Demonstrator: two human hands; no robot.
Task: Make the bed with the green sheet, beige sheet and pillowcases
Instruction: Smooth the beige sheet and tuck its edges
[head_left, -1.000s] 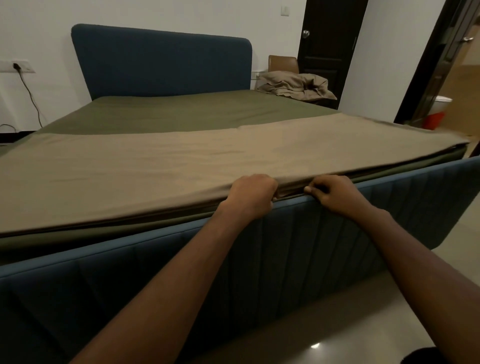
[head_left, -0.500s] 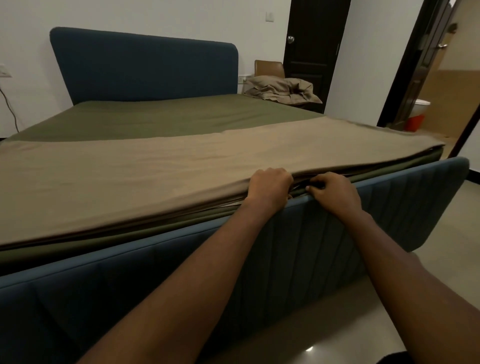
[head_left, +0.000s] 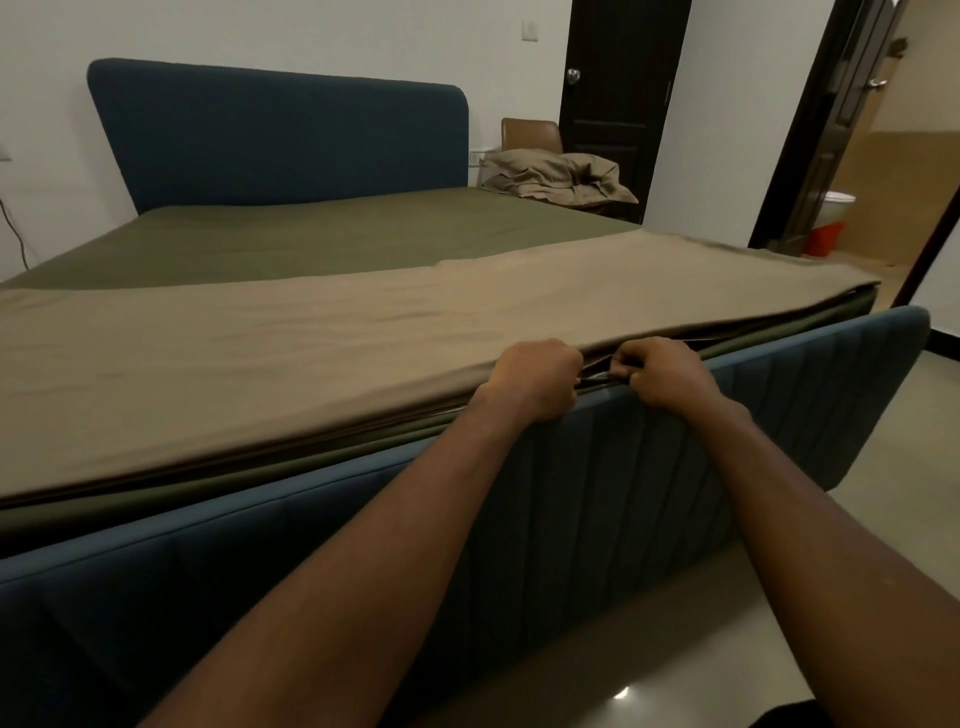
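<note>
The bed (head_left: 322, 561) fills most of the view, running from the near left to the far right. The beige sheet (head_left: 260, 353) lies flat over its near half, with only light wrinkles. The sheet's far edge crosses the bed from side to side and its near edge lies along the top of the mattress at the foot. The green sheet (head_left: 337, 239) covers the far half up to the blue headboard (head_left: 280, 135). It also shows as a dark strip under the beige one along the near edge. Below that strip stands the padded blue footboard (head_left: 727, 441), ribbed with upright seams. A pale glossy floor (head_left: 779, 597) lies at the near right, and a dark door (head_left: 618, 104) stands shut in the far wall.

Both bare forearms reach in from the near edge to the foot of the mattress, right of centre. The left hand (head_left: 537, 379) is fisted knuckles up, its fingers curled round the near edge of the beige sheet. The right hand (head_left: 665, 374) is just beside it, fingers bent and pinching the same edge where a small dark gap opens above the footboard.

At the far right corner of the bed sits a heap of crumpled beige cloth (head_left: 561, 176); whether it is pillowcases cannot be told. A brown chair (head_left: 530, 132) stands behind it. A red bucket (head_left: 826, 239) shows through the open doorway at far right.
</note>
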